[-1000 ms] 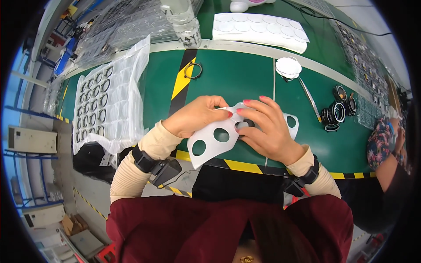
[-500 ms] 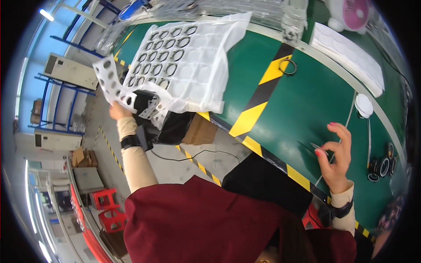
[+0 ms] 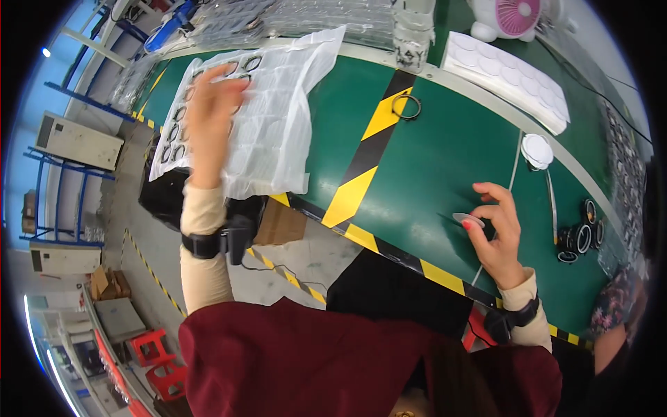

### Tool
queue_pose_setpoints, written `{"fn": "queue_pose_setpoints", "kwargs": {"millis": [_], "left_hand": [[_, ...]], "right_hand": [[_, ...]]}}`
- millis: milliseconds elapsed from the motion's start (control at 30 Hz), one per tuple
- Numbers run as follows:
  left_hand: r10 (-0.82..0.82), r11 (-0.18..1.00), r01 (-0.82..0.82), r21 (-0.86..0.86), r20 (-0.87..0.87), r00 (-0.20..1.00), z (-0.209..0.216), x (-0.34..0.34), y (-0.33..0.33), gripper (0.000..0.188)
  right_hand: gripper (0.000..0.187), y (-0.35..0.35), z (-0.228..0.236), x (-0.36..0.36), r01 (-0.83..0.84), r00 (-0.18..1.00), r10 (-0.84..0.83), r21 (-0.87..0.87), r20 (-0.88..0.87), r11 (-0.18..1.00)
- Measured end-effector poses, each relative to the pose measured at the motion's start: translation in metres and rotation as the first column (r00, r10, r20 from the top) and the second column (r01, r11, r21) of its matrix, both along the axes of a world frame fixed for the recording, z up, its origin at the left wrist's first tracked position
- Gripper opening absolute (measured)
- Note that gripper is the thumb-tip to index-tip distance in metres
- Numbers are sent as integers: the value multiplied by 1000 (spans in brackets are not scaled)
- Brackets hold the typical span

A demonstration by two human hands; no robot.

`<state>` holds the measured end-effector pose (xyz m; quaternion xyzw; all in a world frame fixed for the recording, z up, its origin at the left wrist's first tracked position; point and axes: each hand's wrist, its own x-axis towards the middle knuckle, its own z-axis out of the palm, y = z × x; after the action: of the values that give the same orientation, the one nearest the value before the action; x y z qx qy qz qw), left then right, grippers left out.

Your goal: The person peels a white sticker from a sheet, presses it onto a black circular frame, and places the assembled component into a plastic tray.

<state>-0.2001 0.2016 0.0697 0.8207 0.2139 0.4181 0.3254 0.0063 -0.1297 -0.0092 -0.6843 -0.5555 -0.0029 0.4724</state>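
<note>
My left hand is over the white tray, blurred by motion, its fingers apart and nothing visible in them. Dark rings stand in rows of pockets in that tray; the hand and forearm hide several of them. Above the green table, my right hand pinches a thin pale round disc between thumb and a finger. One loose dark ring lies on the yellow-and-black tape beyond the hands.
White sheets with round discs lie at the far right, near a pink and white fan. A stack of white discs and black ring parts are on the right. A black bag hangs below the tray, beside a cardboard box.
The white holed strip has left my left hand and is out of sight. That hand has moved up over the tray. My right hand still holds the disc; the whole view has shifted.
</note>
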Motion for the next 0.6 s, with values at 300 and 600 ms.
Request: {"fn": "queue_pose_setpoints", "kwargs": {"millis": [300, 600], "left_hand": [[180, 738, 247, 628, -537, 824, -82, 184, -54, 18], [-763, 478, 327, -815, -201, 614, -35, 196, -125, 19]], "right_hand": [[14, 1, 3, 2, 30, 996, -33, -28, -85, 999], [11, 25, 15, 40, 271, 863, -135, 221, -487, 937]]}}
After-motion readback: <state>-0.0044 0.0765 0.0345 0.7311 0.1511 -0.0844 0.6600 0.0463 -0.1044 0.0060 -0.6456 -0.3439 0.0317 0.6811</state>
